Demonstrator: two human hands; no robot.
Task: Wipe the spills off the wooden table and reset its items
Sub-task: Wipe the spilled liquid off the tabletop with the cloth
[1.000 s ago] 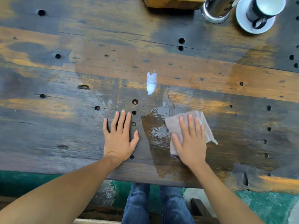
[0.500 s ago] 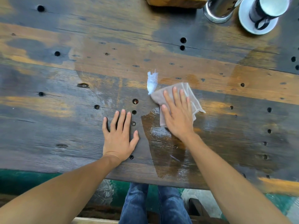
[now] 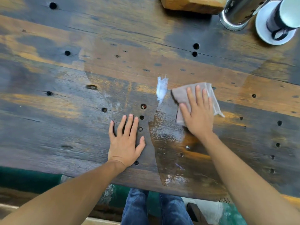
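Note:
My right hand (image 3: 197, 114) presses flat on a grey-brown cloth (image 3: 181, 95) on the wooden table (image 3: 65, 124). Just left of the cloth lies a white shiny spill (image 3: 161, 90). A glossy wet streak (image 3: 165, 135) runs from below the cloth toward the table's near edge. Resting flat on dry wood to the left of that streak is my left hand (image 3: 126, 140), fingers spread and holding nothing.
At the far right stand a steel container (image 3: 235, 15) and a dark mug (image 3: 282, 18) on a white saucer (image 3: 266, 34). A wooden block (image 3: 191, 4) sits at the far edge. The tabletop has several drilled holes. My jeans-clad legs show below the near edge.
My right hand slid the cloth away from me, up the wet streak, and then a little to the right beside the white spill. The left hand stayed put.

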